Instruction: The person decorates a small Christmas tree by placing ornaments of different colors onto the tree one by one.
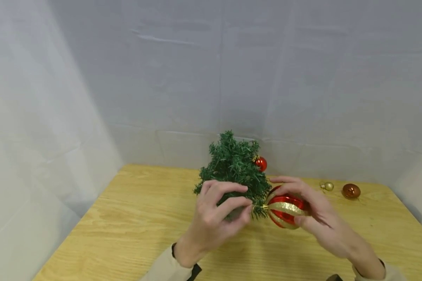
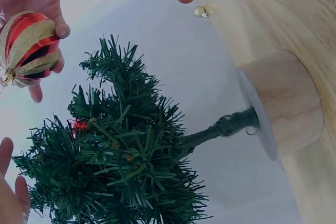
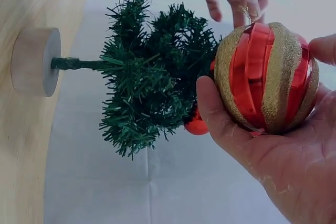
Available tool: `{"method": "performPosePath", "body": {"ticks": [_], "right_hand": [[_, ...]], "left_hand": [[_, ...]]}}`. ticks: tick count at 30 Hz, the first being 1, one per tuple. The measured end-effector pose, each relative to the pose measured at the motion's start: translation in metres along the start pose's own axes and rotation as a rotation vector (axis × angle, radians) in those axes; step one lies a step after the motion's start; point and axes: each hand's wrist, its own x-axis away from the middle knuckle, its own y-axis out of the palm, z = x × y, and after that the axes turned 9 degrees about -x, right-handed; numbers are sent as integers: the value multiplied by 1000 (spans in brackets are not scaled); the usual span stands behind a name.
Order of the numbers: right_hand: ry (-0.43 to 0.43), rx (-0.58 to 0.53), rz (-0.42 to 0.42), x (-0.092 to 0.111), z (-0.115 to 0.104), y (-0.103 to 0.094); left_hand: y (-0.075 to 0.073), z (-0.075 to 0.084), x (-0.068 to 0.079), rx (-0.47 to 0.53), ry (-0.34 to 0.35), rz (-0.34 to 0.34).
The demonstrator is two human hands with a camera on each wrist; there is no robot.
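My right hand (image 1: 321, 218) grips a large Christmas bauble (image 1: 286, 208) with red and gold glitter stripes, fingers and thumb round its sides. From the left, my left hand (image 1: 219, 214) pinches the gold string loop (image 3: 243, 10) at the bauble's cap between thumb and index finger. Just behind both hands stands a small artificial Christmas tree (image 1: 233, 160) with green branches; the bauble is held at its right side. One shiny red bauble (image 1: 261, 164) hangs on the tree's upper right. In the right wrist view the tree's round wooden base (image 3: 31, 61) shows.
At the back right of the wooden table (image 1: 137, 218) lie a small gold bauble (image 1: 328, 186) and a brown bauble (image 1: 351, 191). A pale cloth backdrop (image 1: 183, 86) rises behind the table's rear edge.
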Motion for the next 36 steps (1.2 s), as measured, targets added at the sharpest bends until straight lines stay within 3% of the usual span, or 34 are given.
{"method": "performPosePath", "body": {"ticks": [3,7,16,24,31,36], "right_hand": [[77,89,26,0,-1,4],[109,195,41,-1,0,10],[-34,531,17,-6,0,22],[-190,625,130,-13,6,32],[-235,712,184,-16,5,35],[-316,742,219,-19,6,36]], "left_hand": [[0,1,0,4,2,11],[-2,2,1,6,2,9],[-2,0,2,-4,35,-40],[-2,-1,4,9,56,-58],[-4,-2,6,34,62,-82],[-5,-3,6,36,87,-96]]}}
